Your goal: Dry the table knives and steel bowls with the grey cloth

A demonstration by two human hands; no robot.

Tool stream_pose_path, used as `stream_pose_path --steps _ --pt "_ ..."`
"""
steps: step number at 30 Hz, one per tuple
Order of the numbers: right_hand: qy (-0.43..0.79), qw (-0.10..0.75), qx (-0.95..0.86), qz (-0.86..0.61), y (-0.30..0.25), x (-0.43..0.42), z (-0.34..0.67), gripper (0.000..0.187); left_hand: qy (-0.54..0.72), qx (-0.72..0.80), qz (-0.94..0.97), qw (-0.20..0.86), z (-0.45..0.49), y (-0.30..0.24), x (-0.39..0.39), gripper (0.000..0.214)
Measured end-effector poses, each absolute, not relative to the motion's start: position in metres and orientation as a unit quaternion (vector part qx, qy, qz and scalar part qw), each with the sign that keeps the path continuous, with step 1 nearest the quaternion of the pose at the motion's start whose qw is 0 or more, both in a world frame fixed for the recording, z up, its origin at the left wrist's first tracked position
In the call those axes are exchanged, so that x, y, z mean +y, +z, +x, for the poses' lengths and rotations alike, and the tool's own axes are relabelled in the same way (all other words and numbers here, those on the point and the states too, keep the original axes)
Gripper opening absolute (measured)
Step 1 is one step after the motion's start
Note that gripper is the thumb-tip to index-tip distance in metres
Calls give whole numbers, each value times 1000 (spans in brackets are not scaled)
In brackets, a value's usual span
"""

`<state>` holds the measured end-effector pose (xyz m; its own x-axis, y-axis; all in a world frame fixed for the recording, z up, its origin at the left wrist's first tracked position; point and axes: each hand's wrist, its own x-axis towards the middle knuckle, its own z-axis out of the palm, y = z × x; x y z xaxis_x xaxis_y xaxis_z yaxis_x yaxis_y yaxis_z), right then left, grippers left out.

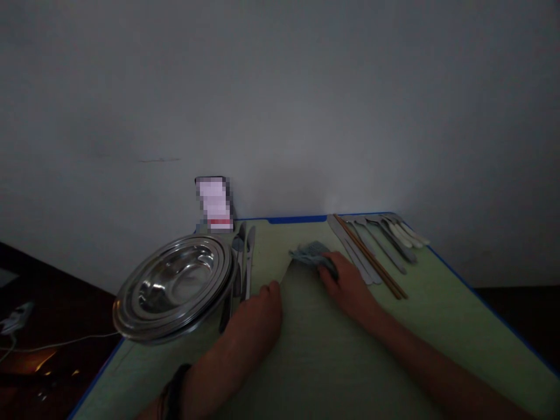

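Note:
My left hand [263, 312] is closed around one end of a thin piece of cutlery [286, 272]. Only a narrow pale sliver of it shows, so I cannot tell its kind. Its far end meets a bunched grey-blue cloth [315, 252]. That cloth is gripped by my right hand [343, 279], whose fingers press around its near side. To the left of my left hand lie several knives and other cutlery [249, 256]. On the other side, a pair of wooden chopsticks [371, 259] rests beside flat metal cutlery [350, 248], close to my right hand.
Stacked steel plates or bowls [175, 286] stand at the table's left edge. Behind them a phone [214, 201] leans against the wall [306, 116]. Spoons and white-handled cutlery [405, 230] lie at the back right of the blue-edged table [394, 326]. A cable [65, 345] runs at the left.

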<state>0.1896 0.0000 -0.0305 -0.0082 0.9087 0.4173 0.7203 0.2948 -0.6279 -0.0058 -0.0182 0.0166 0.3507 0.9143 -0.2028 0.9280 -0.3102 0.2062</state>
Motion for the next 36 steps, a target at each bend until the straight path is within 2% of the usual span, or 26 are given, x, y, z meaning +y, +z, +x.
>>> stream_pose_path --steps 6,10,16,21,26,32,36 --pt "214 513 -571 -605 -25 16 183 22 143 535 767 325 -8 7 -2 36" --pt "321 603 -450 -575 -22 36 166 13 231 531 708 405 0 -1 -2 47" --pt "386 661 -392 -510 -32 48 166 5 362 484 542 585 -2 0 -7 51" --pt "482 687 -325 -436 -39 53 167 5 410 476 467 622 -2 1 -7 50" --pt "581 702 -216 -351 -28 52 164 10 423 447 503 607 1 -3 -7 45" --pt "531 714 -278 -363 -29 47 161 12 412 439 535 592 0 -3 -6 34" --pt "547 706 -256 -370 -17 46 161 4 429 443 547 566 -1 -2 -4 32"
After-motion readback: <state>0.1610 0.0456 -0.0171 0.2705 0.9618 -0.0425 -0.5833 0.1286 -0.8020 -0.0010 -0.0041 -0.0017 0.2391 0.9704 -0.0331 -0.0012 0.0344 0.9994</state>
